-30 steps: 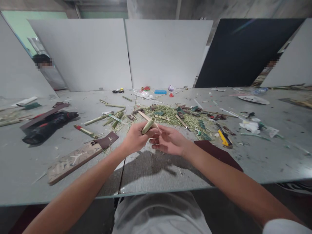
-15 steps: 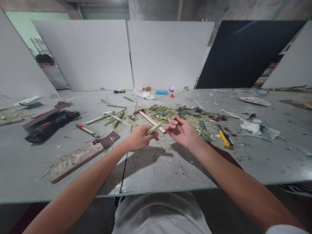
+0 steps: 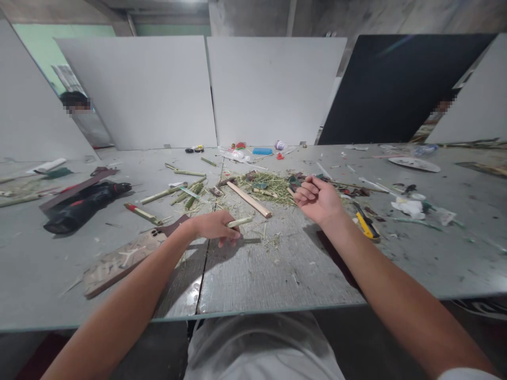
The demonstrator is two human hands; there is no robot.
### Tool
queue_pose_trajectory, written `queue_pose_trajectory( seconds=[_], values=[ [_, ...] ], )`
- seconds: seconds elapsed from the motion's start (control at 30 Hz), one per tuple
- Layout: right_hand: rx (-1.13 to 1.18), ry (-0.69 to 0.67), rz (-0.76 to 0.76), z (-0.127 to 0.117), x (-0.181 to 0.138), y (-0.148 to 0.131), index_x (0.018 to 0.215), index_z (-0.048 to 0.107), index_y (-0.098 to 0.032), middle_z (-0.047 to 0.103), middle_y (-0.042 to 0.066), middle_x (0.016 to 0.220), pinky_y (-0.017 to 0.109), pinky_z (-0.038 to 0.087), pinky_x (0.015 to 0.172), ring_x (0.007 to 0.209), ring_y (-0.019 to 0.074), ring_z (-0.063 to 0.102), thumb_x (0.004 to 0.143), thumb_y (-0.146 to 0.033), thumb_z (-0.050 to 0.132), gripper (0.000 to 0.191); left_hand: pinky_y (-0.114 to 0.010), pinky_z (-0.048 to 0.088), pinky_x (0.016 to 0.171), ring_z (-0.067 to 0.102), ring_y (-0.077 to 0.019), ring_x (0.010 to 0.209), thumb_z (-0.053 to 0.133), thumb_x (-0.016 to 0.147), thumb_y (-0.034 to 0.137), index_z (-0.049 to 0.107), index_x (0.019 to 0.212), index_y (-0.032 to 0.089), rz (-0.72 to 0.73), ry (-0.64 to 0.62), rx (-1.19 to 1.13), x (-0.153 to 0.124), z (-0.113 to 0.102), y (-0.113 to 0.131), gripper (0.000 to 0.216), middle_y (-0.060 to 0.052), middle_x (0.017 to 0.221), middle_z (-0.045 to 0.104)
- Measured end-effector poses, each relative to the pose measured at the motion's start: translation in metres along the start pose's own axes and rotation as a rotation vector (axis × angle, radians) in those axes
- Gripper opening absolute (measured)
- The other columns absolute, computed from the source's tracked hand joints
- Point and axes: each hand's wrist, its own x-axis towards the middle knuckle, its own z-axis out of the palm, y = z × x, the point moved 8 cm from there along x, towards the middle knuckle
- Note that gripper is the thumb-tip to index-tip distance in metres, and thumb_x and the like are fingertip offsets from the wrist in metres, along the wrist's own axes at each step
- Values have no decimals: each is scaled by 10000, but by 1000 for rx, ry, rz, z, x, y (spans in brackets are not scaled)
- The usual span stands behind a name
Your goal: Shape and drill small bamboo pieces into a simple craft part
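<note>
My left hand [image 3: 217, 226] is closed around a short pale-green stem piece [image 3: 241, 222], whose far end points right over the table. My right hand [image 3: 319, 200] is raised at the edge of a heap of green shavings [image 3: 273, 186], its fingers curled in. A thin pale tip shows beside those fingers, and whether it is held or lies in the heap I cannot tell. Between the hands lies a flat wooden strip [image 3: 249, 199]. To the right of my right hand is a yellow-and-black utility knife [image 3: 365, 221].
On the left are a black power drill [image 3: 85, 207], a patterned phone case [image 3: 119, 261] partly behind my forearm, and cut green stems [image 3: 174, 192]. A blue object [image 3: 262, 151] and a plastic bottle [image 3: 237, 153] lie near the white partition [image 3: 277, 89]. White crumpled scraps [image 3: 407, 207] lie right.
My hands have moved apart: the left went left and slightly down with the stem piece, the right moved right with its fingers curling tighter. The wooden strip is now fully uncovered.
</note>
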Motion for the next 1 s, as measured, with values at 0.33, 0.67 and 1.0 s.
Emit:
queue_pose_trajectory(
  seconds=[0.33,0.67,1.0],
  values=[
    [-219,-112,4,20,-11,11,726,516,-209,248,-75,503,233,274,433,419,99,211,902,-197,494,178,-199,401,446,516,-76,438,597,847,383,677,738,156,129,175,-140,-2,-10,26,265,-58,762,708],
    [-147,-318,147,64,-54,56,813,584,-208,367,-13,618,303,398,595,559,149,362,800,-255,487,109,-187,250,382,368,-58,365,610,870,461,599,934,142,237,219,-606,4,19,54,325,42,469,519],
    [-124,-295,147,57,-51,61,807,589,-224,414,3,669,349,466,746,617,169,412,760,-256,501,104,-193,383,407,482,-70,416,687,800,472,588,740,131,208,150,-765,10,30,57,360,15,497,542]
  ],
)
